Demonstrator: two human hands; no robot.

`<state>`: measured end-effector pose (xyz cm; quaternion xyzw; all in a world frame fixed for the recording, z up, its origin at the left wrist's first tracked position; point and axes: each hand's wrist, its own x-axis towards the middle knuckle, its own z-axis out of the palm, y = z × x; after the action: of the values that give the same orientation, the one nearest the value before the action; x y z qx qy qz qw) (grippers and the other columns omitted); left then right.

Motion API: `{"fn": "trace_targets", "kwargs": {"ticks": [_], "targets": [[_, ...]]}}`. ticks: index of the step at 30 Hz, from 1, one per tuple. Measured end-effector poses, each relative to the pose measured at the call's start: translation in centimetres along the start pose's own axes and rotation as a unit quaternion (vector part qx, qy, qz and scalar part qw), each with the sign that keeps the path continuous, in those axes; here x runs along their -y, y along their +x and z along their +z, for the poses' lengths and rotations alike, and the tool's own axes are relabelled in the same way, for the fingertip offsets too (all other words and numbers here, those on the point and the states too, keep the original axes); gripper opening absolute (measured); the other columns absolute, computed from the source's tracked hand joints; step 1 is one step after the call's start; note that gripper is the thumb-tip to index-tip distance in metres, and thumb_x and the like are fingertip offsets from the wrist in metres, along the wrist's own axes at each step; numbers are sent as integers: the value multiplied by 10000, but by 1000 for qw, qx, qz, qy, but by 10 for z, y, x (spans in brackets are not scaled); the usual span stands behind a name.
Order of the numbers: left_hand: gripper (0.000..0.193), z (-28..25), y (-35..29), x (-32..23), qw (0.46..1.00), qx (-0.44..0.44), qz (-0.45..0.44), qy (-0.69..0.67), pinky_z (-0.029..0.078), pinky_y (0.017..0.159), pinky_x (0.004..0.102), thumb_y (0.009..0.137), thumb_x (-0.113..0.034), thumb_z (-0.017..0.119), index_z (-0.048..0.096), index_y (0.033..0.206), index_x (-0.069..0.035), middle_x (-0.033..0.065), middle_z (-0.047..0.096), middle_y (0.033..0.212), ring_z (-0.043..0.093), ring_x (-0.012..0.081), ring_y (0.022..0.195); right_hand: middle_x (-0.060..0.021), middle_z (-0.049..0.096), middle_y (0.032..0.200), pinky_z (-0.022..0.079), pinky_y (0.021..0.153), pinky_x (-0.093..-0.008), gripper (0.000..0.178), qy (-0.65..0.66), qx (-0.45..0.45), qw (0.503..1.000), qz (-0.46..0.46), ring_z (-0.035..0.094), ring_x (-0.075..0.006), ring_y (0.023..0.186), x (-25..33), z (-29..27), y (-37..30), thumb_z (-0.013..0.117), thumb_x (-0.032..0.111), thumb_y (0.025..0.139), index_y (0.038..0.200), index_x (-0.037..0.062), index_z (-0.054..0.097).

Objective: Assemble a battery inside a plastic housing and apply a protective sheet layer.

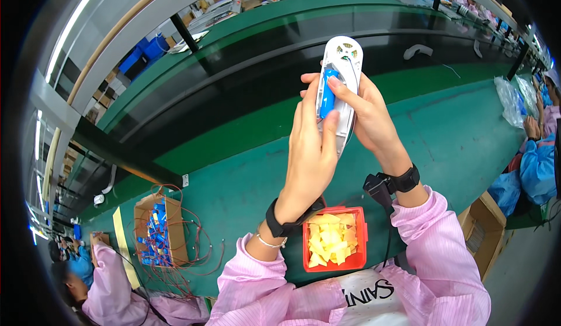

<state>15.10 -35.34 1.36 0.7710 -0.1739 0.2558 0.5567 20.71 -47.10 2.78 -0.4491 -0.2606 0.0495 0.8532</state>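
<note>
— What do the hands grip?
— The person's left hand (311, 146) and right hand (375, 118) both close around a white plastic housing (349, 68), held aloft above the green desk (435, 124). The right thumb rests on a blue cylindrical cell (327, 99) seated inside.
— Is anything obscured?
— Plenty. The hands cover part of the housing's sides, and its back is out of sight. Fingertips poke out at its left edge; which hand owns them is hard to make out.
— And nearby?
— A red tray (364, 241) of yellow pieces (331, 239) sits by the left wrist. Farther left, red wires (198, 247) spill from a cardboard box (177, 232) of blue cells (155, 232). A pink-sleeved co-worker (108, 285) is partly lost at the dark rim.
</note>
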Motion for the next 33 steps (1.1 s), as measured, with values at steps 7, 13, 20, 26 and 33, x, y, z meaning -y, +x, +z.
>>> {"fn": "trace_targets", "kwargs": {"ticks": [7, 13, 20, 26, 33], "targets": [[349, 11, -2, 0, 985, -118, 75, 102, 508, 815, 351, 948, -50, 501, 508, 1290, 15, 205, 635, 1114, 657, 294, 984, -179, 648, 1116, 550, 811, -313, 350, -46, -54, 993, -96, 653, -184, 948, -17, 12, -6, 605, 148, 949, 1203, -15, 428], [348, -7, 21, 34, 999, -43, -8, 21, 516, 813, 335, 952, -82, 516, 511, 1282, 26, 167, 638, 1127, 654, 243, 981, -190, 554, 1290, 451, 969, -331, 552, -47, -81, 996, -15, 573, -193, 1125, -30, -11, 9, 662, 177, 923, 1349, -13, 367], [206, -97, 29, 215, 867, -425, -202, -166, 537, 693, 331, 979, -131, 516, 543, 1068, 53, 126, 638, 922, 652, 192, 795, -153, 534, 1322, 413, 1013, -348, 510, -176, -32, 984, 26, 527, -233, 1227, 4, 0, 8, 608, 331, 954, 1333, 0, 525], [571, -113, 28, 234, 906, -243, -251, -241, 116, 1164, 498, 907, -302, 612, 370, 1314, 17, 162, 388, 1387, 250, 275, 1396, -144, 644, 1177, 469, 948, -339, 341, -173, -7, 984, 43, 620, -223, 1088, 2, -17, 6, 539, 219, 987, 1217, -26, 599], [265, -189, 24, 74, 942, -239, -116, 206, 503, 863, 327, 915, -256, 620, 719, 1069, -64, 123, 717, 1045, 670, 209, 1022, -130, 663, 1088, 499, 904, -310, 305, -190, 20, 980, 62, 636, -183, 1006, 10, -19, 2, 530, 194, 995, 1186, -31, 606]]}}
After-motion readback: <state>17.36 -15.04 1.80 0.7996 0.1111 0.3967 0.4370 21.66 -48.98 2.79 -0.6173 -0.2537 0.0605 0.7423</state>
